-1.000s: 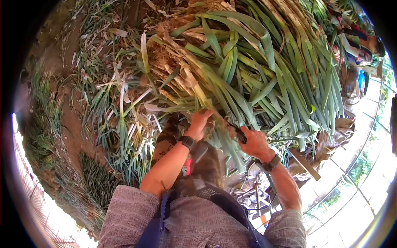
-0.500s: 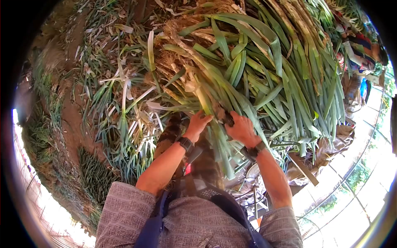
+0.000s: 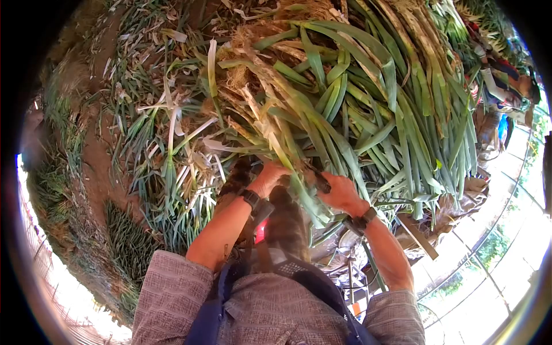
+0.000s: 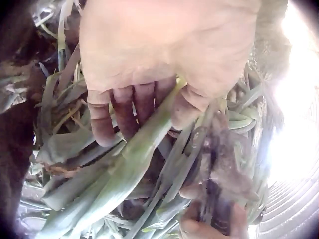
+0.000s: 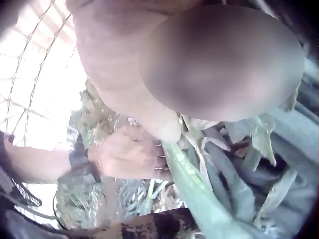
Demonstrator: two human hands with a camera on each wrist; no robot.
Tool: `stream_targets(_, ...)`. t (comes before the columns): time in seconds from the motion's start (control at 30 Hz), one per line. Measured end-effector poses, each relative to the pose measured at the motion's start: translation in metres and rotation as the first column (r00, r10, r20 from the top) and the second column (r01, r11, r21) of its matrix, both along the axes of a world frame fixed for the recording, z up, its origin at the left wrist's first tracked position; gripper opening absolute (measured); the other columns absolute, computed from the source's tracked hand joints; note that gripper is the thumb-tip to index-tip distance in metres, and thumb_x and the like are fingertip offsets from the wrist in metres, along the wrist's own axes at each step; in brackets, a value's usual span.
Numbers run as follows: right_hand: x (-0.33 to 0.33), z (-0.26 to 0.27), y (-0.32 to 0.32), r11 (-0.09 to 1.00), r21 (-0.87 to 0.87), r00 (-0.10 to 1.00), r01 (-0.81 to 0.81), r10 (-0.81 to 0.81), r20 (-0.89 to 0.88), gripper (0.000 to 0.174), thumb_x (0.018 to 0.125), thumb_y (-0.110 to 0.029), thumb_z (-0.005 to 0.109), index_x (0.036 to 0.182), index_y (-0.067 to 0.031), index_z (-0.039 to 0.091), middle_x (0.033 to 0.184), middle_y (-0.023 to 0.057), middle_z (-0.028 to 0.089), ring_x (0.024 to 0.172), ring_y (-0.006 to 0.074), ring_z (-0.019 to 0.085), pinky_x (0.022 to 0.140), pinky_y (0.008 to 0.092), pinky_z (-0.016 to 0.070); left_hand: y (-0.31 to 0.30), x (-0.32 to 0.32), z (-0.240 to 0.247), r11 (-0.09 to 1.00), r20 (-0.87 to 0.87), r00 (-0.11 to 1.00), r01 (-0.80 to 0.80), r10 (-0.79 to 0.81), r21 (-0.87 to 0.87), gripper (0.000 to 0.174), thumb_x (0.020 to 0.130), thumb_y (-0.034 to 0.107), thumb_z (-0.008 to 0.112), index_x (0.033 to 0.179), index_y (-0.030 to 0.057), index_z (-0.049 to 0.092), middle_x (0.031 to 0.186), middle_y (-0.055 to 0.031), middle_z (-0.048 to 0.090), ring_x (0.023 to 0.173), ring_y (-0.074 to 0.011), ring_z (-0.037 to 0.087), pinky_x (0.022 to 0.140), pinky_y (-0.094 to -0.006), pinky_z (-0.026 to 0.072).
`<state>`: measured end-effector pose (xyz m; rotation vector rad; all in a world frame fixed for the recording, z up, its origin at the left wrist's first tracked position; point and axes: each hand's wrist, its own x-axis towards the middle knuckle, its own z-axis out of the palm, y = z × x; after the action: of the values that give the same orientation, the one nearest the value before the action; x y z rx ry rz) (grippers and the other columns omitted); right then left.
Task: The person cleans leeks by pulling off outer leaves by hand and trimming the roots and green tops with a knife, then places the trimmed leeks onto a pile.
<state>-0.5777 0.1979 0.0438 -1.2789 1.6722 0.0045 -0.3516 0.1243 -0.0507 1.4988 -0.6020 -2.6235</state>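
My left hand (image 3: 271,177) grips a leek (image 3: 279,150) by its stalk; in the left wrist view the thumb and fingers of the left hand (image 4: 164,55) close round the leek's green part (image 4: 127,172). Just right of it, my right hand (image 3: 344,194) holds a dark-handled tool (image 3: 319,180), its blade brownish and blurred beside the stalk. The leek's leaves (image 3: 313,206) hang down between the hands. In the right wrist view a blurred oval covers part of the right hand (image 5: 119,59), with the left hand (image 5: 130,153) behind.
A large heap of leeks (image 3: 402,115) lies beyond and right of the hands. Trimmed leaves and scraps (image 3: 172,144) cover the ground at left. A wooden strip (image 3: 418,236) is at lower right, near a wire mesh (image 3: 486,259). Other people's clothing (image 3: 506,80) shows far right.
My right hand has moved left, close to my left hand, with the tool. The left hand keeps its hold on the leek, whose leaves have shifted slightly.
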Motion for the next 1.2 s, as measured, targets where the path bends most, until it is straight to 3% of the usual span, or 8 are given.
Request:
stream_targets(0.17,0.005,-0.002,0.027,0.983,-0.095,0.987,0.156,-0.151,0.059,0.045,0.076,-0.031,0.071,0.114,-0.0093,0.062,0.079,0.0210,0.067,0.077,0.0413,0.065,0.070,0.0471,0.0528,-0.008,0.000,0.005,0.996,-0.115,0.991,0.078,-0.072,0.046,0.021,0.096,0.022,0.055,0.109,0.0067,0.062,0.101,-0.0083,0.068,0.092,-0.0202,0.067,0.080,-0.0351,0.0540)
stream_targets(0.23,0.005,-0.002,0.032,0.983,-0.087,0.985,0.159,-0.152,0.076,0.045,0.076,-0.031,0.072,0.114,-0.0097,0.062,0.079,0.0206,0.067,0.077,0.0404,0.066,0.069,0.0461,0.0532,-0.022,-0.007,0.025,0.967,-0.118,0.959,-0.252,0.256,0.048,0.028,0.099,0.030,0.052,0.112,0.0070,0.059,0.102,-0.0083,0.068,0.096,-0.0215,0.066,0.084,-0.0370,0.0530)
stream_targets(0.3,0.010,0.006,0.032,0.981,-0.149,0.992,0.126,-0.122,0.033,0.043,0.077,-0.028,0.071,0.115,-0.0104,0.062,0.079,0.0198,0.068,0.075,0.0391,0.066,0.067,0.0451,0.0536,-0.026,-0.008,0.013,0.946,-0.090,0.942,-0.323,0.324,0.020,0.036,0.099,0.040,0.050,0.112,0.0081,0.058,0.099,-0.0081,0.067,0.094,-0.0224,0.065,0.084,-0.0398,0.0524)
stream_targets(0.5,0.019,0.002,0.018,0.949,-0.259,0.984,0.178,-0.169,0.058,0.040,0.080,-0.027,0.068,0.116,-0.0099,0.062,0.078,0.0209,0.067,0.072,0.0395,0.065,0.064,0.0472,0.0524,-0.041,-0.006,0.013,0.931,-0.255,0.895,-0.347,0.366,0.117,0.051,0.098,0.062,0.037,0.088,0.0139,0.049,0.066,-0.0001,0.043,0.066,-0.0184,0.048,0.065,-0.0364,0.0451)
stream_targets(0.53,0.022,0.003,0.011,0.956,-0.232,0.983,0.181,-0.181,0.022,0.040,0.081,-0.027,0.068,0.115,-0.0094,0.062,0.078,0.0214,0.067,0.071,0.0397,0.065,0.064,0.0478,0.0520,-0.047,-0.018,0.043,0.911,-0.022,0.915,-0.397,0.402,0.111,0.056,0.097,0.066,0.034,0.086,0.0134,0.048,0.063,0.0002,0.040,0.063,-0.0175,0.043,0.061,-0.0352,0.0413)
stream_targets(0.63,0.027,0.013,-0.003,0.932,-0.311,0.983,0.185,-0.180,0.044,0.038,0.082,-0.026,0.067,0.114,-0.0085,0.062,0.077,0.0218,0.066,0.071,0.0403,0.065,0.064,0.0487,0.0511,-0.045,-0.015,0.036,0.905,-0.176,0.889,-0.407,0.423,0.123,0.058,0.096,0.069,0.033,0.083,0.0137,0.047,0.061,0.0007,0.040,0.063,-0.0174,0.043,0.060,-0.0348,0.0408)
stream_targets(0.97,0.032,0.015,-0.008,0.939,-0.299,0.982,0.173,-0.187,-0.018,0.035,0.081,-0.025,0.066,0.112,-0.0090,0.062,0.080,0.0211,0.067,0.074,0.0412,0.065,0.067,0.0499,0.0510,-0.017,-0.006,0.033,0.855,-0.034,0.891,-0.423,0.453,0.301,0.064,0.091,0.076,0.028,0.074,0.0173,0.046,0.054,0.0055,0.030,0.047,-0.0120,0.029,0.049,-0.0284,0.0278)
stream_targets(1.2,0.035,0.021,0.007,0.988,-0.112,0.995,0.102,-0.099,0.029,0.037,0.080,-0.028,0.065,0.112,-0.0116,0.061,0.080,0.0204,0.068,0.077,0.0425,0.064,0.069,0.0511,0.0507,0.046,0.013,0.017,0.840,0.111,0.840,-0.539,0.531,0.066,0.047,0.101,0.058,0.033,0.098,0.0144,0.052,0.075,-0.0003,0.050,0.070,-0.0171,0.050,0.065,-0.0352,0.0451)
